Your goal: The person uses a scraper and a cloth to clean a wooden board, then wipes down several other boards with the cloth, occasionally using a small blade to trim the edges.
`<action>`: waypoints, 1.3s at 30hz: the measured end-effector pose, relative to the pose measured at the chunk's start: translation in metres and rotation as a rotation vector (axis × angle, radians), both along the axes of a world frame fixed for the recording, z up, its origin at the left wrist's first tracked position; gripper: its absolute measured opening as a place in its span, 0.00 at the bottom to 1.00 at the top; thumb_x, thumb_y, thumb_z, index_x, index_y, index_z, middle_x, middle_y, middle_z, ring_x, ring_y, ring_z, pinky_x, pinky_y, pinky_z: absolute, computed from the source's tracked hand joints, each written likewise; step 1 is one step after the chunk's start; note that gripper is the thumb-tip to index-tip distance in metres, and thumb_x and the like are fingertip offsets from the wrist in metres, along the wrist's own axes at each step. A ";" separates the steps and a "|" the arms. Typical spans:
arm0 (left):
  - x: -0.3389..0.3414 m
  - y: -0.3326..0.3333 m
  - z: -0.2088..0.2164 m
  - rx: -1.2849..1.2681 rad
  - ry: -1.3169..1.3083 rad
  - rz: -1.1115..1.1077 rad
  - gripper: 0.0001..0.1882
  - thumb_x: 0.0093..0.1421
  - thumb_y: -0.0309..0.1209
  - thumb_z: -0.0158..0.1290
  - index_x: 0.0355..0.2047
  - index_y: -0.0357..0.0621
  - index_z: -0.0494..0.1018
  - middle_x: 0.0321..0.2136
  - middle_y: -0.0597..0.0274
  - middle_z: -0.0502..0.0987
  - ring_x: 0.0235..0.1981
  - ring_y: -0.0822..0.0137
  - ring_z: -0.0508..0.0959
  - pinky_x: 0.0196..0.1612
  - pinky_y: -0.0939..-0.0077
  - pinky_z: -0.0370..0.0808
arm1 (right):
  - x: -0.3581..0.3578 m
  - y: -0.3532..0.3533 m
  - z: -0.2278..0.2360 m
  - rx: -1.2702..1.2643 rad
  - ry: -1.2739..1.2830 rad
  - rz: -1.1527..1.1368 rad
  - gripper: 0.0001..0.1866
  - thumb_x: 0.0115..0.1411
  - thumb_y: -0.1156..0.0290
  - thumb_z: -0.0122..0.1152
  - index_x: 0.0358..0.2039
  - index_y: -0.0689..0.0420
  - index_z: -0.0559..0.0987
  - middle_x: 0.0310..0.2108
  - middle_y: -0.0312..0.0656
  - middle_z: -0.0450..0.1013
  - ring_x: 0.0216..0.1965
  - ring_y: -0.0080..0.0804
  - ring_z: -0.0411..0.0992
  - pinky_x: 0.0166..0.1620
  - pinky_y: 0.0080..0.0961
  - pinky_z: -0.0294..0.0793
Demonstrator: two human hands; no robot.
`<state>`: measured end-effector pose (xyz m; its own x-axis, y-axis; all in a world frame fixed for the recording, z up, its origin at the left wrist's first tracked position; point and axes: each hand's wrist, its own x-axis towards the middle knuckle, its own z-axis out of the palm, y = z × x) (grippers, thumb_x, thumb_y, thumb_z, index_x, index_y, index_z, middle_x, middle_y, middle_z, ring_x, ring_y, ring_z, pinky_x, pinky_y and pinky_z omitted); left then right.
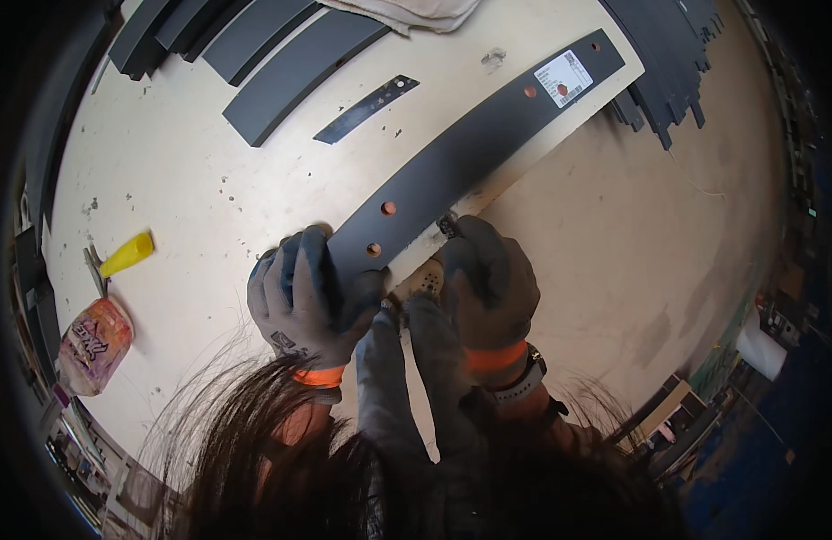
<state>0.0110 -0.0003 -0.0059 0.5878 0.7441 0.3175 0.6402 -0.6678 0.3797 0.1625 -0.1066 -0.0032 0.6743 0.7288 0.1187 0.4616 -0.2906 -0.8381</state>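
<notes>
A long dark grey flat bar with several round holes lies slantwise on the pale table. Near its far end sits a white printed label. My left hand, in a grey glove with an orange cuff, wraps round the bar's near end, with its thumb on the top face. My right hand, gloved alike, is closed beside the table edge, just right of the bar. A small dark piece shows at its fingertips; its kind is unclear.
A short dark strip and several dark grey bars lie beyond the long one, with a pale cloth above. At left are a yellow-handled tool and a reddish plastic pouch. Stacked dark strips stand far right.
</notes>
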 end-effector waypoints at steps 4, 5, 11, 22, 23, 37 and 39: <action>0.003 0.001 0.003 0.038 0.039 0.000 0.32 0.44 0.44 0.61 0.48 0.42 0.69 0.41 0.61 0.76 0.41 0.56 0.74 0.47 0.58 0.69 | -0.004 0.002 0.005 0.038 0.120 0.076 0.21 0.50 0.71 0.63 0.47 0.56 0.76 0.38 0.43 0.76 0.37 0.42 0.74 0.38 0.35 0.74; 0.004 0.002 0.004 0.012 0.033 -0.003 0.32 0.44 0.44 0.62 0.47 0.41 0.69 0.41 0.61 0.76 0.41 0.56 0.74 0.47 0.58 0.69 | -0.007 0.002 0.008 0.040 0.117 0.074 0.21 0.50 0.71 0.63 0.47 0.56 0.76 0.38 0.43 0.76 0.37 0.42 0.74 0.38 0.35 0.74; -0.001 0.003 0.002 -0.023 -0.018 -0.005 0.38 0.40 0.44 0.63 0.51 0.40 0.66 0.43 0.57 0.75 0.44 0.52 0.72 0.49 0.56 0.67 | -0.002 0.008 0.020 0.110 0.213 0.048 0.20 0.57 0.84 0.53 0.52 0.67 0.70 0.45 0.47 0.73 0.40 0.28 0.73 0.40 0.22 0.73; -0.009 -0.008 0.075 -0.889 -0.764 0.136 0.14 0.62 0.31 0.44 0.44 0.35 0.70 0.41 0.51 0.73 0.44 0.57 0.71 0.51 0.66 0.67 | -0.058 0.039 0.084 -0.062 -0.053 0.465 0.25 0.51 0.70 0.61 0.49 0.64 0.71 0.44 0.53 0.72 0.44 0.48 0.72 0.49 0.36 0.71; -0.010 -0.010 0.083 -1.237 -1.025 0.134 0.13 0.63 0.31 0.42 0.44 0.35 0.69 0.39 0.54 0.72 0.43 0.60 0.70 0.50 0.69 0.68 | -0.068 0.036 0.086 -0.103 -0.122 0.609 0.25 0.48 0.70 0.61 0.48 0.64 0.72 0.45 0.53 0.71 0.45 0.49 0.71 0.51 0.38 0.69; -0.083 -0.029 0.060 -0.726 -0.409 0.419 0.12 0.59 0.30 0.53 0.41 0.36 0.74 0.31 0.60 0.75 0.24 0.74 0.73 0.29 0.80 0.70 | 0.037 0.128 0.032 -0.516 -0.946 0.681 0.26 0.56 0.63 0.52 0.56 0.54 0.68 0.55 0.48 0.66 0.59 0.43 0.61 0.59 0.35 0.60; -0.077 -0.040 0.060 -0.617 -0.322 0.393 0.16 0.54 0.26 0.56 0.44 0.36 0.73 0.36 0.54 0.74 0.32 0.64 0.77 0.36 0.73 0.74 | 0.023 0.127 0.029 -0.585 -1.002 0.693 0.25 0.57 0.64 0.51 0.56 0.51 0.68 0.56 0.43 0.65 0.58 0.41 0.62 0.56 0.35 0.62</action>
